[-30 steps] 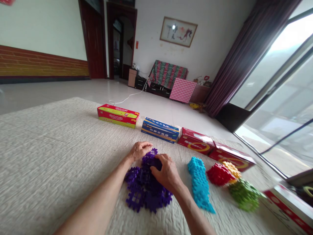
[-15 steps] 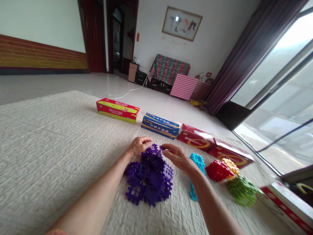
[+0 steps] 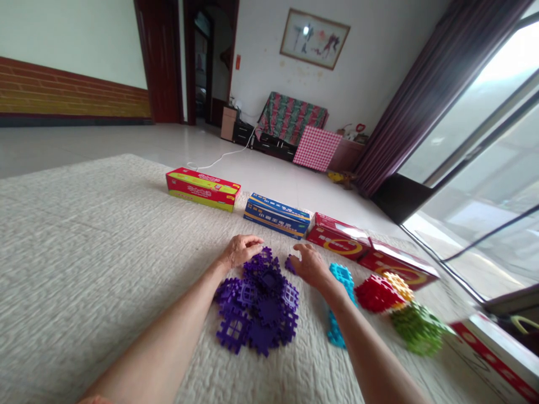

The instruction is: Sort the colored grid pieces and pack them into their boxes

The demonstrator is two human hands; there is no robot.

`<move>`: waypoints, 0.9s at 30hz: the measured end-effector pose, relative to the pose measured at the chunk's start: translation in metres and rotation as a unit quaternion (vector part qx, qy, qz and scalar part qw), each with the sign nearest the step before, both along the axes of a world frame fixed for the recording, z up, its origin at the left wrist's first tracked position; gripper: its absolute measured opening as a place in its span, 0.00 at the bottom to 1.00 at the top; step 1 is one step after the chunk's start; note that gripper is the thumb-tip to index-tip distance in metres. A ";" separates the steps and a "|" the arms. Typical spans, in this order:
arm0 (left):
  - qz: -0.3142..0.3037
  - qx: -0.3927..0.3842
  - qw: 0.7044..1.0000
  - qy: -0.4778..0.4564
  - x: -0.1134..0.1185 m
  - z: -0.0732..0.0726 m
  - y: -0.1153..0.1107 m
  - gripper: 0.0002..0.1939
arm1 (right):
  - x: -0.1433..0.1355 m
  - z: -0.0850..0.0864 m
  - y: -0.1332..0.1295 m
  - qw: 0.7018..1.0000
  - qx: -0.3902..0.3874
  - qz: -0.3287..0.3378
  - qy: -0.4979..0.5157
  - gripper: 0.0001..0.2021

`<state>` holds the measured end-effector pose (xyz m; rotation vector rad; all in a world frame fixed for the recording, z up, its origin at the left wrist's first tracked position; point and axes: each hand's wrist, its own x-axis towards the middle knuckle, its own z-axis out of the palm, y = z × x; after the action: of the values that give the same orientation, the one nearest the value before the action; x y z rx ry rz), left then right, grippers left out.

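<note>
A pile of purple interlocking plastic pieces [image 3: 263,308] lies on the pale textured mat. At its far left edge my left hand [image 3: 242,251] has its fingers curled beside the top pieces; whether it pinches one is hard to see. My right hand [image 3: 309,262] is to the right of the pile's far end, thumb and fingers bent around a single purple piece [image 3: 290,264] at the fingertips. Light blue pieces [image 3: 342,275] lie partly behind my right forearm.
Red pieces [image 3: 374,293], yellow pieces [image 3: 400,285] and green pieces [image 3: 421,328] lie at the right. Beyond stand a red-and-yellow box [image 3: 202,191], a blue box [image 3: 277,217] and two dark red boxes [image 3: 339,235]. A white-and-red box [image 3: 497,353] is at the lower right.
My right hand has moved right, away from the pile, and the single purple piece has moved with it. My left hand has barely moved.
</note>
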<state>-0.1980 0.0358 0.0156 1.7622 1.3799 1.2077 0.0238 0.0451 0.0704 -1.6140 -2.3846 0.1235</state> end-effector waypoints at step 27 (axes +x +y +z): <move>0.002 -0.015 1.000 0.007 0.000 0.000 0.001 0.18 | -0.006 0.027 -0.013 0.992 -0.117 0.034 0.013 0.14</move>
<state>-0.1981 0.0369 0.0154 1.7511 1.4043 1.1733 0.0175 0.0319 0.0973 -1.6162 -2.4830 0.4501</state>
